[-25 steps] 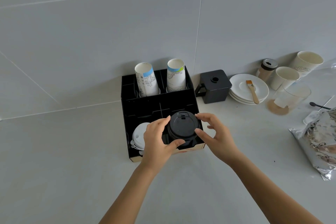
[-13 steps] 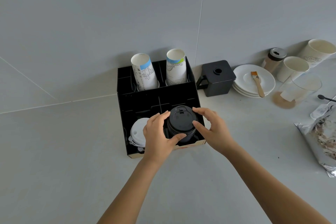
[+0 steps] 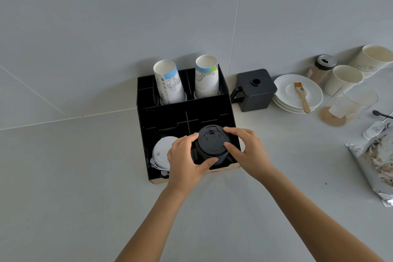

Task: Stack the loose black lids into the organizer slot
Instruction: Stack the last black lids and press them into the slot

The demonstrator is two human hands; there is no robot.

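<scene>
We curl our left hand [image 3: 184, 160] around the near and left side of the stack of black lids [image 3: 211, 144], thumb and fingers gripping it. Our right hand [image 3: 246, 151] clasps its right side with two fingertips on the top lid. The stack sits in the front right slot of the black organizer [image 3: 182, 116], beside white lids [image 3: 162, 152]. Behind stand two paper cups [image 3: 169, 83].

On my feed I see two bare forearms, no sleeve reaching into view. The bare left hand [image 3: 184, 160] and bare right hand [image 3: 248, 153] carry no rings, watch or gloves. Fingernails are short and unpainted.
</scene>
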